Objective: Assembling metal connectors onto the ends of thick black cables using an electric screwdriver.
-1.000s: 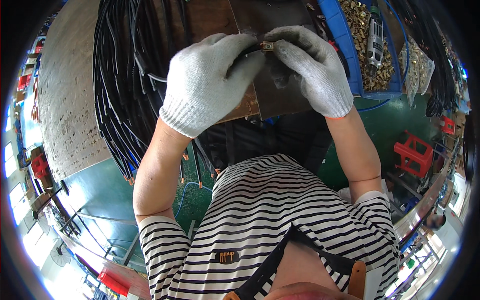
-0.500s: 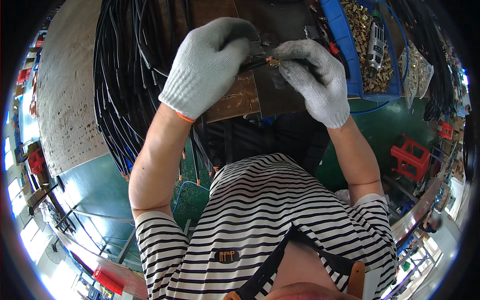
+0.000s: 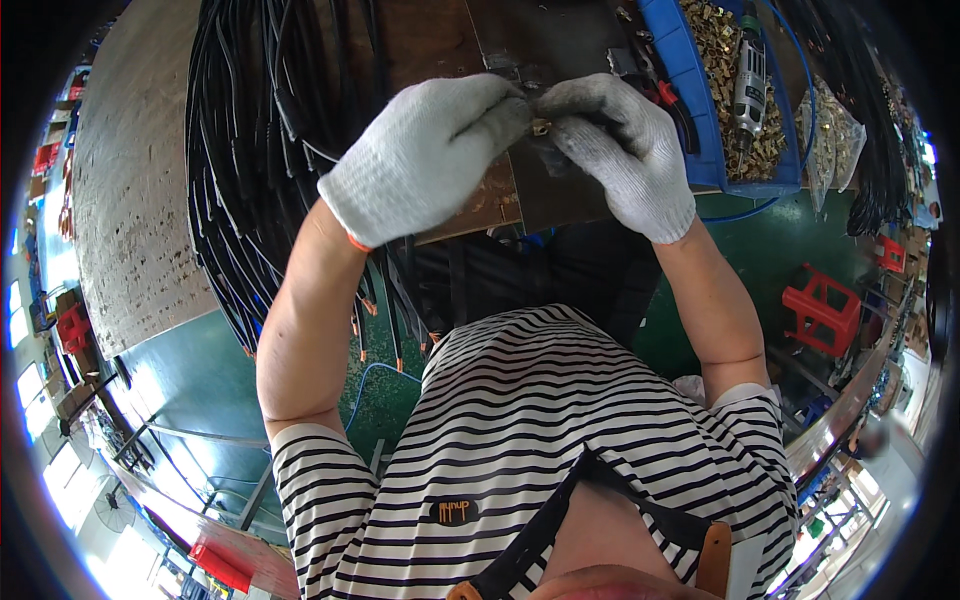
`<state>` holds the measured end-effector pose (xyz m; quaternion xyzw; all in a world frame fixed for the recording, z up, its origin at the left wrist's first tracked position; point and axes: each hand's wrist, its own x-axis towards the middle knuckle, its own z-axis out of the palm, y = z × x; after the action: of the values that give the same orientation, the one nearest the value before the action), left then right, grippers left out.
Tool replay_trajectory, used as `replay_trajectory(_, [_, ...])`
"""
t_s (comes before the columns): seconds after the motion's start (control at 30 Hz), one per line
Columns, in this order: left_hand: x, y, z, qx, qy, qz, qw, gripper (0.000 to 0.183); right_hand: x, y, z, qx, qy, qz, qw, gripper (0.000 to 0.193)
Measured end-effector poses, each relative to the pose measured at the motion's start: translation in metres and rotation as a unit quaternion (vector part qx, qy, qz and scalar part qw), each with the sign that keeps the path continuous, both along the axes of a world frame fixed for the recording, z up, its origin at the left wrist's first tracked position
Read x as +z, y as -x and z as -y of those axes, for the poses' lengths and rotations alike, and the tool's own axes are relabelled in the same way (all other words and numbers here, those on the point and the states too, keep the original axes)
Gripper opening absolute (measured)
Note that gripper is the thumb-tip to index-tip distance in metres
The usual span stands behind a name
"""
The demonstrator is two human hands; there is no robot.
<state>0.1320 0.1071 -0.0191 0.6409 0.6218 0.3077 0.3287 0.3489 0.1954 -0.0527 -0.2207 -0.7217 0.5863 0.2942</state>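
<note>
Both my hands wear white knitted gloves, the right one grey with dirt at the fingers. They meet fingertip to fingertip over the workbench. My right hand (image 3: 625,150) pinches a small brass terminal (image 3: 541,127) between thumb and fingers. My left hand (image 3: 425,165) is closed right beside it, its fingers wrapped over the end of a black cable, which they now mostly hide. Whether the copper end sits inside the terminal cannot be seen. To the left, a thick bundle of black cables (image 3: 240,150) hangs over the bench edge, with bare copper tips (image 3: 398,364) below.
A blue bin (image 3: 690,95) of brass terminals (image 3: 715,50) stands at the right, a grey-and-green power tool (image 3: 750,90) lying in it. Beside it are a clear bag of parts (image 3: 832,145) and red-handled pliers (image 3: 672,95). A red stool (image 3: 822,310) stands on the green floor.
My left hand has come down and right, its fingers closing over the cable end against my right fingertips. The cable's copper end, visible before, is now covered. My right hand has barely moved.
</note>
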Motion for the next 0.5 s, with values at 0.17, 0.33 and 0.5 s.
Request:
replay_trajectory(0.17, [0.003, 0.006, -0.006, -0.001, 0.184, 0.1, 0.978, 0.026, 0.005, 0.007, -0.003, -0.008, 0.237, 0.005, 0.971, 0.017])
replay_trajectory(0.33, [-0.008, -0.01, 0.004, 0.009, -0.108, -0.181, 0.978, 0.036, -0.009, -0.004, -0.022, 0.017, -0.118, 0.109, 0.987, 0.035])
replay_trajectory(0.5, [-0.01, -0.022, 0.005, 0.055, -0.104, -0.248, 0.962, 0.041, -0.01, -0.009, -0.019, 0.012, -0.106, 0.141, 0.984, 0.047])
